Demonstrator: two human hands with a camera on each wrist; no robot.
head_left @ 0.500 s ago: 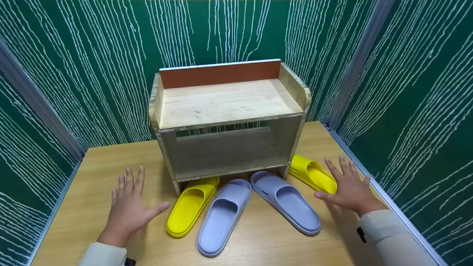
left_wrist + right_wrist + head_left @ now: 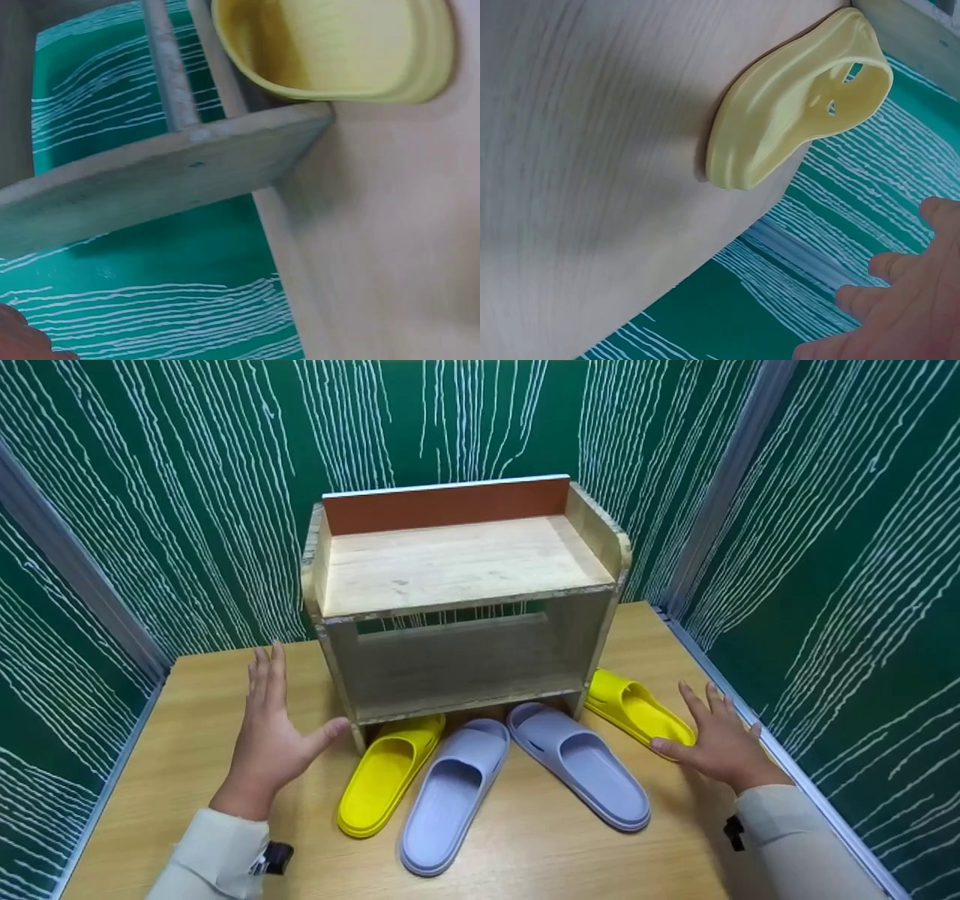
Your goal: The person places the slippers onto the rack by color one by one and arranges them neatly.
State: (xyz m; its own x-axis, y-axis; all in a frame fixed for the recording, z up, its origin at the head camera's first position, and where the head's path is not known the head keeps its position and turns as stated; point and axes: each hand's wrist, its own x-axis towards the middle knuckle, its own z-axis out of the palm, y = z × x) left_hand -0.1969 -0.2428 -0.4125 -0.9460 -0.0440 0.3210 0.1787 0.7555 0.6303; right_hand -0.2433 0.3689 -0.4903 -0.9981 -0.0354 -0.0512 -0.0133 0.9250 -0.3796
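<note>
1 yel. slipper nr spread R hand

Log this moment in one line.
left hand: grip empty | right hand: grip empty, near rightmost yellow slide | lavender slides: on table

A yellow slipper lies on the table near its edge; the right hand, fingers spread, is apart from it, before a white-streaked green wall.
</note>
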